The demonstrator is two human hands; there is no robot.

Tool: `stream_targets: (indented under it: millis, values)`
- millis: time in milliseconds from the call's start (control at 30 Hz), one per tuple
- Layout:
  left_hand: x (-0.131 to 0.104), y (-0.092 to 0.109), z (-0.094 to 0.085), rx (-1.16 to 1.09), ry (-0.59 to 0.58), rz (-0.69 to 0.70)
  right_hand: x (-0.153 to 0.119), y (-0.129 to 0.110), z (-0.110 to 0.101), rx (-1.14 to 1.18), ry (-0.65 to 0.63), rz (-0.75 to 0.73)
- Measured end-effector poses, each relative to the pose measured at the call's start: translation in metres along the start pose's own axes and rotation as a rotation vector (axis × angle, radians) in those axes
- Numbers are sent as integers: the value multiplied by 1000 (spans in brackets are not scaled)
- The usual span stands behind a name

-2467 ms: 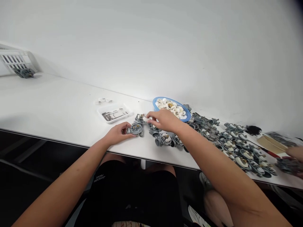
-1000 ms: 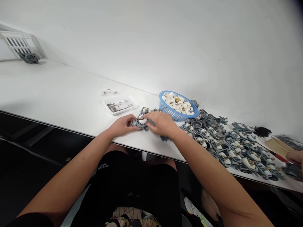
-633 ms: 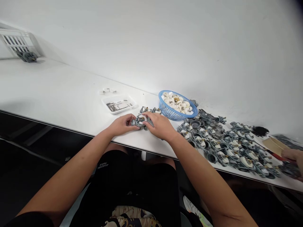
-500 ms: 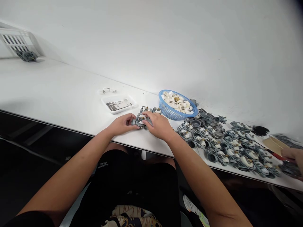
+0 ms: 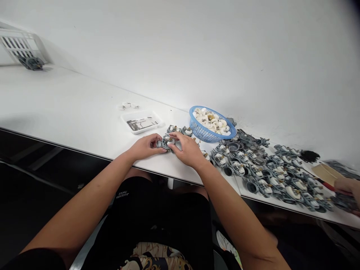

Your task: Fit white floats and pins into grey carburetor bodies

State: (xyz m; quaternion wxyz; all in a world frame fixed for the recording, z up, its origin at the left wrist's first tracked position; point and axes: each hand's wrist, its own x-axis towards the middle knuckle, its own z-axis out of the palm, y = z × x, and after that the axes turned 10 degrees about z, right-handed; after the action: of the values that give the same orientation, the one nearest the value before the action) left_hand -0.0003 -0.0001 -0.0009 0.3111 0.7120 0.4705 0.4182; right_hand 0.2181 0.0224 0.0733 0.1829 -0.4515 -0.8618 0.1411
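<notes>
A: State the condition of the fingers.

B: The thumb and fingers of the left hand (image 5: 144,147) grip the grey metal body (image 5: 165,147) by its left end. The thumb and forefinger of the right hand (image 5: 188,150) are closed about the white curved piece (image 5: 170,142) on top of that body.

A: Where is the body located?

B: Between the two hands, near the front edge of the white table (image 5: 84,112). Contact with the tabletop cannot be determined.

A: List the adjacent items.

B: Directly behind the hands are two similar grey units (image 5: 186,130), each with a white piece. Left of these is a shallow white tray (image 5: 137,131) containing thin metal pins (image 5: 142,123); loose white pieces (image 5: 127,105) lie behind it. To the right is a blue basket (image 5: 206,135) of further white pieces.

A: And farther out?

B: A dense group of assemblies (image 5: 267,168) covers the right side. Beyond it, a co-worker's hand (image 5: 346,185), partly out of view, is beside a red handle (image 5: 327,185); its grip is unclear. At far left stands a white slotted crate (image 5: 19,43).
</notes>
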Motion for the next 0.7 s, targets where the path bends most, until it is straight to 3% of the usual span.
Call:
stream_targets:
  millis: [300,467,700]
  values:
    - [-2,8,-3,19,-21,-60,-3,3,13,319,121,127]
    - [-5,18,-4,47,-16,-82,-6,4,29,612,169,127]
    - [-4,19,1,179,13,-68,-13,1,49,777,256,138]
